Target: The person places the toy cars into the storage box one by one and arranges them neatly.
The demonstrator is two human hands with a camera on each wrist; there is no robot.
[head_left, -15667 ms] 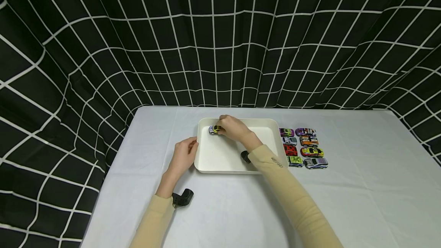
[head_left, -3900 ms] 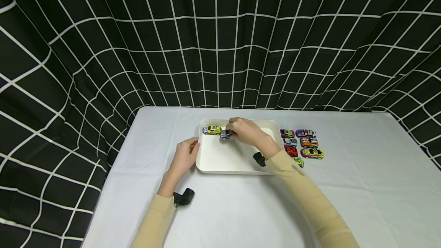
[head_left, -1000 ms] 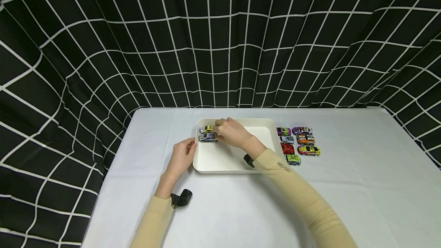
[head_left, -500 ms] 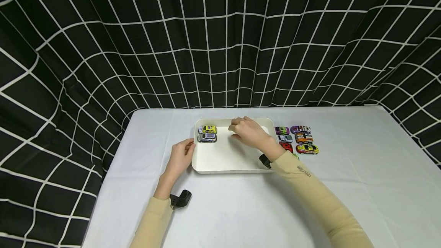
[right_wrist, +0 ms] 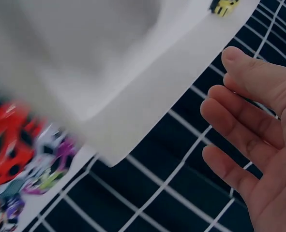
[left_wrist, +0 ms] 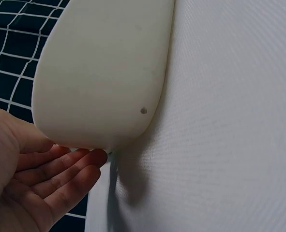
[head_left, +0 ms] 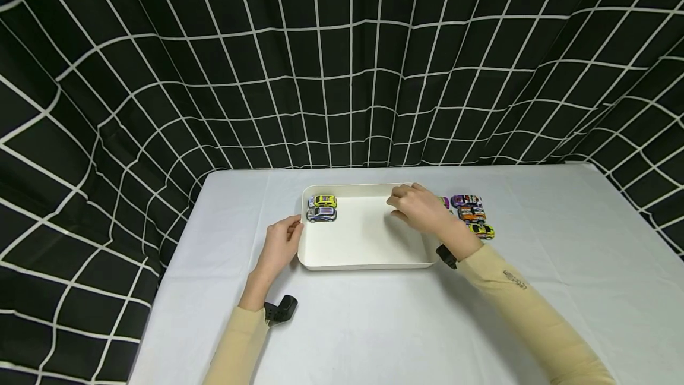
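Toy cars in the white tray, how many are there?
2. A yellow car sits in the tray's far left corner, and a silver striped car is right beside it, nearer the person. More cars stay outside, partly hidden by the right hand.

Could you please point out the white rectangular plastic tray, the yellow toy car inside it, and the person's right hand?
white rectangular plastic tray (head_left: 369,265), head view, on its near rim.
yellow toy car (head_left: 322,201), head view, on its roof.
right hand (head_left: 419,208), head view, on its back.

- We see a black curtain (head_left: 342,58) with a white grid hanging in folds behind and at both sides.
- A table (head_left: 374,325) under a white cloth fills the foreground.
- The light seems even, perhaps from overhead.
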